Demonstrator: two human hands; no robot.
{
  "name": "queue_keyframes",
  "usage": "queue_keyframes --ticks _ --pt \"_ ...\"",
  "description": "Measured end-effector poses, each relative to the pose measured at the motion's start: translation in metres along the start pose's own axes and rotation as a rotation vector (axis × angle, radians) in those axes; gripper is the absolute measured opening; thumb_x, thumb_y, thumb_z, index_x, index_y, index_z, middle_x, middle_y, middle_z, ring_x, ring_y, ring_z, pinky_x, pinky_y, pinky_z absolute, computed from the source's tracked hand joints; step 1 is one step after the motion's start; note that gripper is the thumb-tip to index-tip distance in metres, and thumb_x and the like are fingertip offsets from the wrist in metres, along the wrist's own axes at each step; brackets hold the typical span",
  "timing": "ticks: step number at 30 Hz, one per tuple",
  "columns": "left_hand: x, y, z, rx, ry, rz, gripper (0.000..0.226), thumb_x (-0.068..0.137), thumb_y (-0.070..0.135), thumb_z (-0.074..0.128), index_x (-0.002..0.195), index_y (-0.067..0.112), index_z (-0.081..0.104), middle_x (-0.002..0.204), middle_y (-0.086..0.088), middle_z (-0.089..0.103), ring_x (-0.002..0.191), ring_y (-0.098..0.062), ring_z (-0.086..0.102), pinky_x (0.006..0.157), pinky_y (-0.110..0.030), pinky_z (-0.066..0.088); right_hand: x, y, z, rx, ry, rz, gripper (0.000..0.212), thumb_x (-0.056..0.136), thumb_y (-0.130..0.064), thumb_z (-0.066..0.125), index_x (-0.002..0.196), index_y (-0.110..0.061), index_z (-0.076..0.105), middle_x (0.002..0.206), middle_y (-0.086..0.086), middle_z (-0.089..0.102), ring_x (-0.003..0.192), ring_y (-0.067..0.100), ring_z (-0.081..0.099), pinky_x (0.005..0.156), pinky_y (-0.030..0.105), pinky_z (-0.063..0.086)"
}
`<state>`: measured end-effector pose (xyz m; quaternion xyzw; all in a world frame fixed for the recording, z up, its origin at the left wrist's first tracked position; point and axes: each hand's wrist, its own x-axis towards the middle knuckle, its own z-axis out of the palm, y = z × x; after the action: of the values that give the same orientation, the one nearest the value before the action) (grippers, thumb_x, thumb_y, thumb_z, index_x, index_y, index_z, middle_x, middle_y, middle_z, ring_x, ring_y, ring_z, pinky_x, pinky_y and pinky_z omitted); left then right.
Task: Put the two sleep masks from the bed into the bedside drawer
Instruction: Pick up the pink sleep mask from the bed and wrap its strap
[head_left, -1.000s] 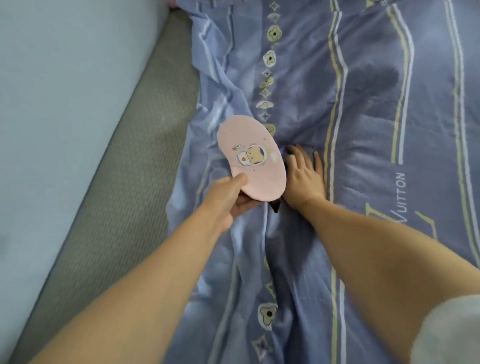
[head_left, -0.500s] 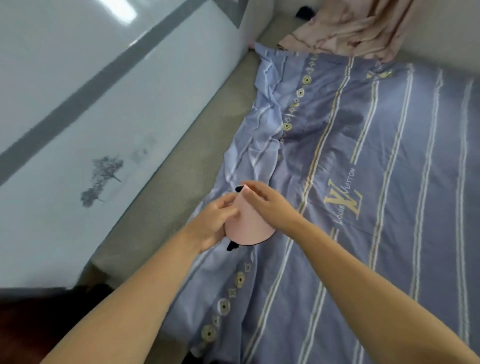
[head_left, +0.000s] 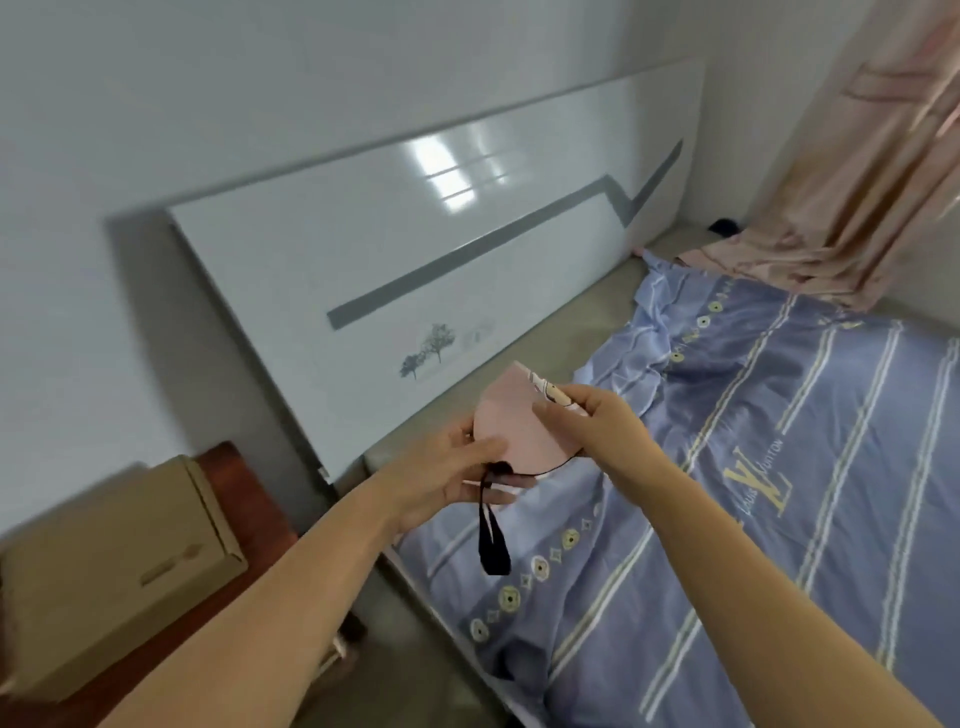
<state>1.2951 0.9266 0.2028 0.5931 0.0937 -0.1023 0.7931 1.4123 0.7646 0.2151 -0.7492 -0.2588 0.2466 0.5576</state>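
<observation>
Bed (head_left: 779, 467) with the blue striped sheet fills the right side, and the reddish bedside table (head_left: 244, 499) with a cardboard box (head_left: 109, 566) on it sits far left. I've got the pink sleep masks (head_left: 511, 423) stacked and held up over the bed edge: left hand (head_left: 452, 475) pinching the lower end, right hand (head_left: 592, 415) gripping the top. They look soft, floppy, super light. The black strap (head_left: 493, 540) dangles, so I'd grab the padded body, not that.

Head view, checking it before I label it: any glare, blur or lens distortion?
Head view: window glare on the glossy headboard; motion blur smears the cardboard box and curtain; wide-angle bending curves the headboard's edges; the pink sleep mask, held in both hands, stays fairly sharp.
</observation>
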Motion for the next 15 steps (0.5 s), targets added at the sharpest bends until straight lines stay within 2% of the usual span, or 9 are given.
queue_keyframes --ticks 2,4,6,8,10,11,12,13,15 --pt "-0.043 -0.007 0.0 0.258 -0.038 -0.037 0.017 0.09 0.026 0.056 0.105 0.021 0.061 0.079 -0.006 0.076 0.063 -0.02 0.07 0.055 -0.024 0.054 -0.02 -0.017 0.024 0.023 0.048 -0.023 0.027 0.088 -0.026 0.06 0.086 0.001 0.061 0.071 0.007 0.051 0.065 0.017 0.051 0.061 0.029 0.046" --pt "-0.087 -0.019 -0.003 0.472 -0.035 -0.042 0.017 0.092 0.027 0.05 0.091 0.017 0.064 0.056 0.001 0.068 0.042 -0.013 0.058 0.044 -0.019 0.042 -0.041 -0.031 0.046 0.102 0.082 -0.051 0.017 0.089 -0.023 0.06 0.081 -0.009 0.067 0.066 -0.001 0.058 0.06 0.011 0.058 0.058 0.023 0.05" --pt "-0.134 -0.031 -0.01 0.506 -0.013 -0.037 0.023 0.093 0.03 0.047 0.086 0.017 0.065 0.048 0.004 0.062 0.034 -0.008 0.05 0.039 -0.017 0.037 -0.066 -0.041 0.07 0.171 0.09 -0.057 0.01 0.089 -0.021 0.06 0.084 -0.02 0.069 0.069 -0.005 0.063 0.061 0.006 0.063 0.056 0.02 0.052" --pt "-0.181 -0.037 -0.019 0.414 -0.032 -0.066 0.035 0.093 0.045 0.044 0.096 0.019 0.067 0.06 -0.001 0.07 0.042 -0.011 0.059 0.044 -0.02 0.044 -0.09 -0.047 0.093 0.157 0.066 -0.058 0.011 0.089 -0.02 0.06 0.089 -0.014 0.069 0.075 0.002 0.062 0.067 0.012 0.062 0.058 0.023 0.053" --pt "-0.216 -0.043 -0.027 0.221 -0.036 -0.157 0.044 0.089 0.058 0.039 0.113 0.027 0.059 0.093 -0.008 0.076 0.072 -0.021 0.072 0.06 -0.026 0.056 -0.113 -0.053 0.116 0.099 0.032 -0.103 0.019 0.089 -0.021 0.06 0.09 -0.003 0.065 0.075 0.007 0.055 0.067 0.018 0.055 0.059 0.026 0.051" --pt "-0.229 -0.045 -0.028 0.089 -0.006 -0.179 0.045 0.089 0.057 0.039 0.119 0.027 0.054 0.106 -0.01 0.073 0.088 -0.026 0.072 0.068 -0.03 0.059 -0.124 -0.056 0.126 0.088 0.015 -0.129 0.018 0.089 -0.021 0.06 0.089 -0.004 0.065 0.072 0.005 0.056 0.066 0.016 0.054 0.058 0.026 0.05" --pt "-0.237 -0.047 -0.028 -0.05 0.048 -0.163 0.042 0.092 0.048 0.041 0.124 0.021 0.05 0.112 -0.01 0.071 0.097 -0.028 0.07 0.072 -0.033 0.059 -0.133 -0.061 0.135 0.096 -0.006 -0.145 0.014 0.088 -0.022 0.061 0.087 -0.01 0.067 0.069 0.0 0.059 0.064 0.013 0.057 0.056 0.023 0.05" --pt "-0.242 -0.048 -0.026 -0.17 0.118 -0.109 0.037 0.096 0.03 0.042 0.128 0.013 0.048 0.109 -0.01 0.071 0.096 -0.027 0.07 0.072 -0.033 0.059 -0.141 -0.065 0.143 0.114 -0.042 -0.147 0.011 0.088 -0.023 0.062 0.085 -0.017 0.07 0.067 -0.007 0.063 0.063 0.009 0.06 0.056 0.02 0.051" --pt "-0.246 -0.048 -0.02 -0.293 0.287 0.031 0.04 0.093 -0.004 0.038 0.131 0.006 0.045 0.101 -0.009 0.073 0.087 -0.022 0.073 0.067 -0.029 0.059 -0.153 -0.075 0.155 0.172 -0.137 -0.106 0.011 0.087 -0.021 0.063 0.086 -0.025 0.073 0.068 -0.012 0.069 0.064 0.005 0.065 0.055 0.019 0.052"
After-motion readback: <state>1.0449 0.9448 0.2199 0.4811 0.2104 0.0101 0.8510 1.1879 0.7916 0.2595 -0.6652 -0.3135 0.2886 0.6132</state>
